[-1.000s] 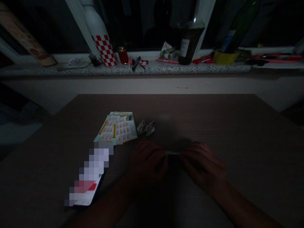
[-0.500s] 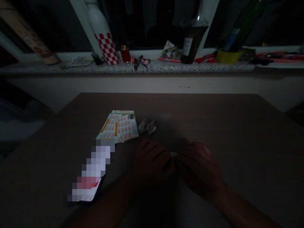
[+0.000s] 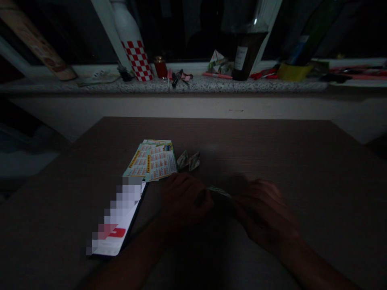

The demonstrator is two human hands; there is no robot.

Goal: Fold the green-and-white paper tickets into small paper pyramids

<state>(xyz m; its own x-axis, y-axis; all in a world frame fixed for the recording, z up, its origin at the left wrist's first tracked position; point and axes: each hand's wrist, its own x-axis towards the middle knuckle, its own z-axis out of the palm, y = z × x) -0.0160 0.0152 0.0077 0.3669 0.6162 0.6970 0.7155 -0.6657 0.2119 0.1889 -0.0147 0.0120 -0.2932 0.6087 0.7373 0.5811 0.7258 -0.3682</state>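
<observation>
A thin strip of folded paper [image 3: 220, 191] stretches between my two hands, low over the dark table. My left hand [image 3: 186, 199] is closed on its left end, and my right hand [image 3: 264, 209] pinches the other end. The fingertips of both hands are dim and partly hidden. Just beyond my left hand stand small folded paper pieces [image 3: 194, 161] with zigzag points. Beside them lies a fanned stack of printed paper sheets [image 3: 160, 163] with rows of orange and yellow print.
A lit phone [image 3: 121, 225] lies left of my left forearm, its screen partly blurred out. The wooden table [image 3: 256, 145] ends at a wall. On the stone windowsill [image 3: 205, 85] stand a red-and-white checkered bottle [image 3: 137, 56], a dark pouch [image 3: 246, 56] and yellow tape [image 3: 294, 72].
My hands came close together half a second ago and now are apart again, so more of the paper strip shows between them. The view has shifted slightly.
</observation>
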